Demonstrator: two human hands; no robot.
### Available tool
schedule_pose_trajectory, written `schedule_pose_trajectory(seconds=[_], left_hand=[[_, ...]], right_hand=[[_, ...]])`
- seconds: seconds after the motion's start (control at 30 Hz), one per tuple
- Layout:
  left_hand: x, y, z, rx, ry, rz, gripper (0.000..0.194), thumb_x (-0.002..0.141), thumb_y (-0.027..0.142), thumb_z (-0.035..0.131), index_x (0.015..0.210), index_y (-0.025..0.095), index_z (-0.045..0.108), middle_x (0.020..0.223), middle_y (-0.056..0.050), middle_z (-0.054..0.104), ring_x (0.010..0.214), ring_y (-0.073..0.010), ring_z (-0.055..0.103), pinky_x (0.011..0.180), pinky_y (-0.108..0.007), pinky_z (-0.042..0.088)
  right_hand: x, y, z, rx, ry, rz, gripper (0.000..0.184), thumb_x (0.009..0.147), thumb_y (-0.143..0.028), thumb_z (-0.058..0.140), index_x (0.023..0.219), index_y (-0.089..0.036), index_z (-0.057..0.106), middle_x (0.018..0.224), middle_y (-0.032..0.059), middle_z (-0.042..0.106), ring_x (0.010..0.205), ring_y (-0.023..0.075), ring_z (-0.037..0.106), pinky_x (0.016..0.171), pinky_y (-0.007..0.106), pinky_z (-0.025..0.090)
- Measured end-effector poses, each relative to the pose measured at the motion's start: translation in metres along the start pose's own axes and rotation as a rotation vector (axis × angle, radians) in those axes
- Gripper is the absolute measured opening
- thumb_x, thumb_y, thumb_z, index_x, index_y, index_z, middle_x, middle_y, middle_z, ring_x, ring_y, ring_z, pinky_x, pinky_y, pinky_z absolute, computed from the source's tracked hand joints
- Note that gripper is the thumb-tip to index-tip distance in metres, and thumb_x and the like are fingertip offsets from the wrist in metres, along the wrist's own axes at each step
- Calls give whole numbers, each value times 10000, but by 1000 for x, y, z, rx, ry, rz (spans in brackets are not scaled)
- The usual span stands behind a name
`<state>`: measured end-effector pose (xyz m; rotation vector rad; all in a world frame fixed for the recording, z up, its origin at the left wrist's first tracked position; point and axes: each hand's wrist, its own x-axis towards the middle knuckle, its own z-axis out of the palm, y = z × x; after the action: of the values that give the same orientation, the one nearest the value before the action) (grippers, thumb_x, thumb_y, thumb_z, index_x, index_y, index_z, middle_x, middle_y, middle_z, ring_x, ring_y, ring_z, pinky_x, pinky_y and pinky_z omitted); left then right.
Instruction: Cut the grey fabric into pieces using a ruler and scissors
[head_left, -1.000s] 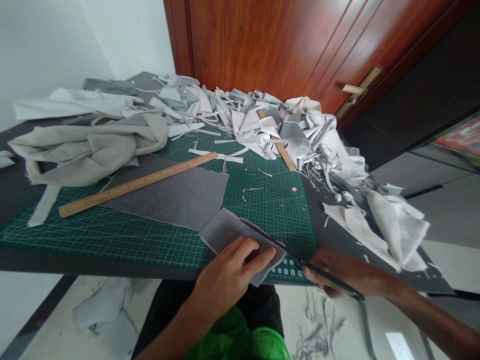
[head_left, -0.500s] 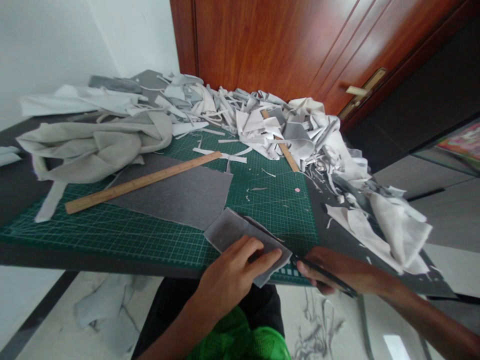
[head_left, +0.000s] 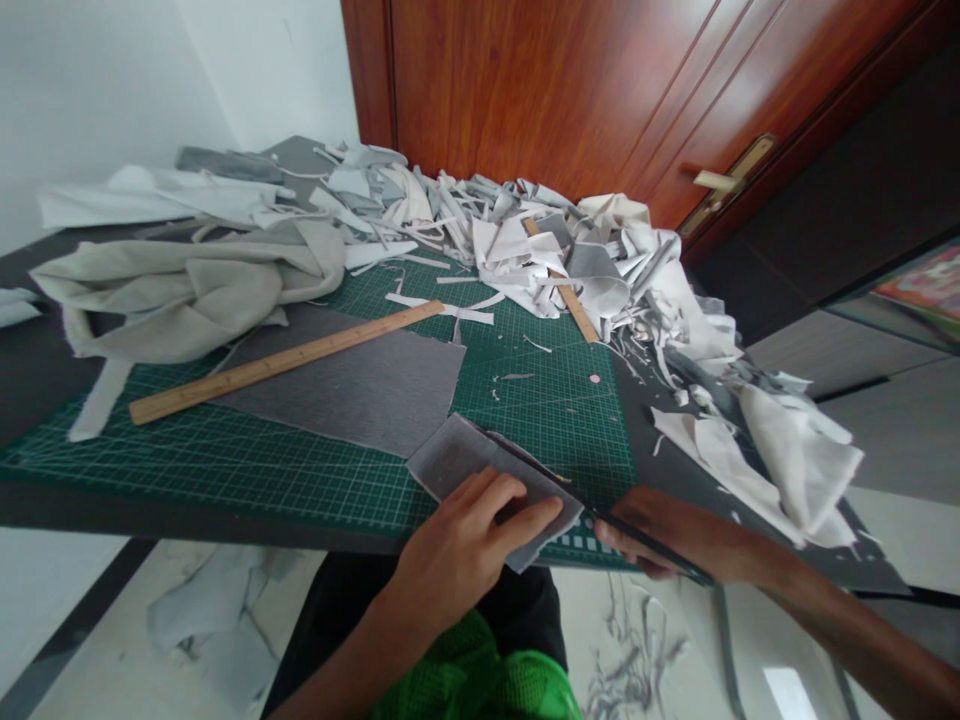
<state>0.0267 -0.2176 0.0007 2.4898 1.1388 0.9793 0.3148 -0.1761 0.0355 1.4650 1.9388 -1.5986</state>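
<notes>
My left hand [head_left: 465, 540] lies palm down on a folded piece of grey fabric [head_left: 465, 455], thumb and fingers apart, pressing it at the mat's front edge. The fabric's near corner reaches over that edge. In my right hand [head_left: 645, 530] is a long, slim black tool [head_left: 660, 555]; its front end runs along the fabric's right side, and my fingers partly cover it. I cannot make out its exact kind. A larger flat grey fabric piece [head_left: 360, 390] lies on the green cutting mat [head_left: 300, 490], left of the folded piece, with a wooden ruler [head_left: 285, 362] across it.
Crumpled fabric scraps [head_left: 525, 250] pile along the back and right of the table, partly covering a second wooden ruler [head_left: 577, 308]. A bundled beige cloth [head_left: 195, 290] lies at left. White strips [head_left: 442, 308] and thread bits dot the mat. More scraps [head_left: 214, 620] are on the floor.
My right hand and the black tool have shifted slightly up and left, the tool's front end farther along the fabric's side. My left hand stays in place.
</notes>
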Motion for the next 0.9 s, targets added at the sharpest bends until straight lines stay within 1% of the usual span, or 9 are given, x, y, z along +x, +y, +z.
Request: schedule_pose_trajectory(seconds=[0.13, 0.3, 0.4, 0.57, 0.73, 0.83, 0.9], left_hand=[[0, 0, 0, -12, -2, -5, 472, 955, -10, 461, 1285, 280, 631, 1019, -10, 618, 929, -168, 605, 863, -318, 575], [-1, 0, 0, -7, -19, -8, 491, 950, -12, 451, 1299, 284, 627, 1033, -15, 617, 948, -165, 602, 876, -316, 579], [-1, 0, 0, -6, -26, -5, 506, 944, -19, 446, 1310, 283, 623, 1039, -17, 617, 952, -164, 604, 878, -317, 582], [0, 0, 0, -18, -6, 2, 471, 956, -8, 460, 1290, 277, 632, 1024, -14, 622, 934, -168, 604, 869, -322, 576], [0, 0, 0, -10, -10, 0, 455, 967, 3, 465, 1287, 279, 634, 1012, -12, 624, 908, -179, 601, 837, -334, 579], [1, 0, 0, -23, 1, 8, 433, 981, 15, 459, 1283, 269, 636, 1018, -16, 627, 920, -182, 603, 843, -337, 578], [1, 0, 0, -37, 6, 12, 418, 989, 26, 458, 1282, 266, 638, 1019, -17, 628, 923, -180, 605, 847, -336, 576]], right_hand=[[-1, 1, 0, 15, 9, 0, 719, 854, -862, 433, 636, -180, 494, 504, -25, 467, 438, 74, 383, 420, 229, 250], [-2, -2, -1, -5, 20, -9, 710, 860, -850, 441, 638, -178, 501, 540, -17, 498, 461, 77, 412, 434, 224, 285], [-2, -6, -2, 4, 9, -2, 725, 842, -868, 442, 626, -178, 498, 513, -22, 483, 441, 72, 388, 428, 228, 266], [-3, -10, -5, -3, 1, -5, 719, 838, -860, 462, 601, -183, 482, 493, -27, 456, 433, 71, 371, 421, 231, 246], [-1, -2, -7, -9, -10, -32, 702, 875, -822, 462, 586, -182, 466, 478, -41, 427, 431, 58, 333, 429, 231, 219], [0, 1, -8, 37, -16, -16, 703, 857, -839, 470, 600, -185, 456, 479, -44, 436, 428, 56, 336, 427, 225, 223], [0, -1, -9, 44, -22, -5, 697, 844, -846, 482, 615, -189, 445, 491, -48, 440, 434, 54, 334, 425, 221, 216]])
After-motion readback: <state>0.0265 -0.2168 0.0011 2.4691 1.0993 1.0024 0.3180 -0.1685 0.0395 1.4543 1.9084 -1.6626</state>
